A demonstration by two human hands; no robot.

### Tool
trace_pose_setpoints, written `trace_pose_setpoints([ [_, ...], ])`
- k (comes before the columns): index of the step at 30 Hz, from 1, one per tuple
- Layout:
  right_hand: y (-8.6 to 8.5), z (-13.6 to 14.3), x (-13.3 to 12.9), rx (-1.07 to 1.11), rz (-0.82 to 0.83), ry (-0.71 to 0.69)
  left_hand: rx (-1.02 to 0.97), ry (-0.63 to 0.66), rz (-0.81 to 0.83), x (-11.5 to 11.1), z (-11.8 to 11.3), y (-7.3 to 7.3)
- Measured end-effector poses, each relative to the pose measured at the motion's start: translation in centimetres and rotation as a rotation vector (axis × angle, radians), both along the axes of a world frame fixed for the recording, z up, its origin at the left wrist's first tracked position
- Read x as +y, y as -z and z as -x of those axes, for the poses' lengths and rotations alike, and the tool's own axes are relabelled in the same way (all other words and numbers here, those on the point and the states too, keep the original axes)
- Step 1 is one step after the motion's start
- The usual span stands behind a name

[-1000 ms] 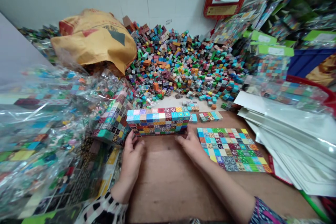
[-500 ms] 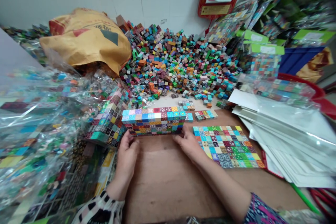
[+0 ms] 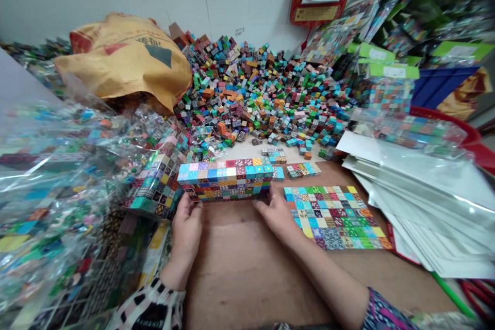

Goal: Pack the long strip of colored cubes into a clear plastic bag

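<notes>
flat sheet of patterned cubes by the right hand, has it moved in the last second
No. The flat sheet keeps its place against the small cube cluster just beyond it; both slide left in view together.

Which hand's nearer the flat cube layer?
Right. Right hand sits just left of the flat cube layer; left hand is farther left, at the left end of the cube stack.

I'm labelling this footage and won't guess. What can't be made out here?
All in the head view:
Block wall, far side: hidden by its own near face.
Right hand, some fingers: hidden by the hand itself.
Loose blocks, many prints: too small.
Bags at left, contents: blurred, glare on plastic.
Right sleeve: cut off by the bottom edge.
</notes>
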State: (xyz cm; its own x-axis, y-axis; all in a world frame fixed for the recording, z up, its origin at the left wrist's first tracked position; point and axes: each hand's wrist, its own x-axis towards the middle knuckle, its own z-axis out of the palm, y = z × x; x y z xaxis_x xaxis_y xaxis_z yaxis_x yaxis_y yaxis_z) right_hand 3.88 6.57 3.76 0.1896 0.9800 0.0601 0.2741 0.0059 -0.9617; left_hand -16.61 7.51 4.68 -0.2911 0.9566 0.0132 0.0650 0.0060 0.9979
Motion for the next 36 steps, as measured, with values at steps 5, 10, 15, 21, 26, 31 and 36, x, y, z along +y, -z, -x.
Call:
trace_pose_setpoints([
  [5, -0.3, -0.3, 0.0, 0.001, 0.001, -0.025, 0.018, 0.01, -0.011, 0.0, 0.2, 0.1],
  [10, -0.1, -0.4, 0.3, 0.045, -0.003, -0.043, 0.026, 0.015, -0.009, 0.0, 0.0, 0.2],
  [15, 0.1, 0.0, 0.3, 0.041, -0.008, -0.027, 0.023, 0.041, -0.04, 0.1, 0.0, 0.5],
  [21, 0.1, -0.1, -0.3, 0.05, -0.031, -0.05, 0.041, 0.037, -0.042, -0.2, 0.1, 0.6],
  [26, -0.4, -0.2, -1.5, 0.043, -0.025, -0.053, 0.034, 0.055, -0.028, -1.2, 0.0, 0.0],
  [31, -1.0, -0.2, -3.5, 0.059, -0.012, -0.058, 0.041, 0.032, 0.016, -2.8, 0.0, -0.2],
  [36, -0.8, -0.1, -5.5, 0.104, 0.055, -0.052, 0.075, 0.062, 0.037, -4.7, 0.1, -0.2],
])
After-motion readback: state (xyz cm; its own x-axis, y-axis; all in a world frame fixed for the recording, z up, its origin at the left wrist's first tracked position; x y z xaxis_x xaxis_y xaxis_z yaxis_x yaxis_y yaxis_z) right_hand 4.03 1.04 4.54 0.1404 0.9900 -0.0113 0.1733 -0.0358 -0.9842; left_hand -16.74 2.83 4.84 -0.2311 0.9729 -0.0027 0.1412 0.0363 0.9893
